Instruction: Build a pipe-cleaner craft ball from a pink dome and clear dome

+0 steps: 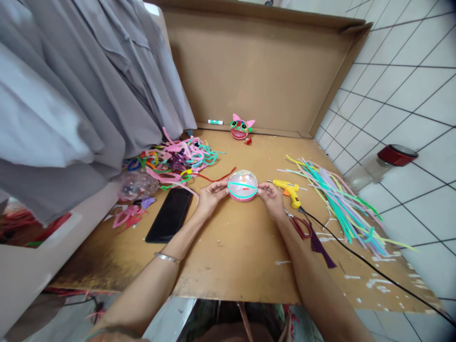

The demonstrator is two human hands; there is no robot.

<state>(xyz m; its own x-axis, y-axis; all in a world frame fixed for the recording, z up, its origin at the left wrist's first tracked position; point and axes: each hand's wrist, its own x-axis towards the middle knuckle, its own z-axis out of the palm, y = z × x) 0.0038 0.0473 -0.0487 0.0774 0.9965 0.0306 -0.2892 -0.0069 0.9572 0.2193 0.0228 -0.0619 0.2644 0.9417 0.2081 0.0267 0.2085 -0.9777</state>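
Observation:
A clear round ball (242, 179) with a pink rim and a teal strip across its middle is held between both hands over the table. My left hand (213, 195) pinches its left side, near one end of the teal strip. On the right side, the fingers of my right hand (271, 195) are pressed together at the strip's other end. Just beyond my right hand lies a yellow glue gun (290, 191) with a black cord. Red-handled scissors (301, 227) and a purple tassel (320, 247) rest beside my right forearm.
Pipe cleaners lie in a tangled pile (185, 156) at left and a long bundle (335, 204) at right. A black phone (170, 215) is near my left forearm. A decorated ball (240, 128) and glue stick (215, 122) stand by the cardboard wall (249, 71); a jar (374, 166) is far right.

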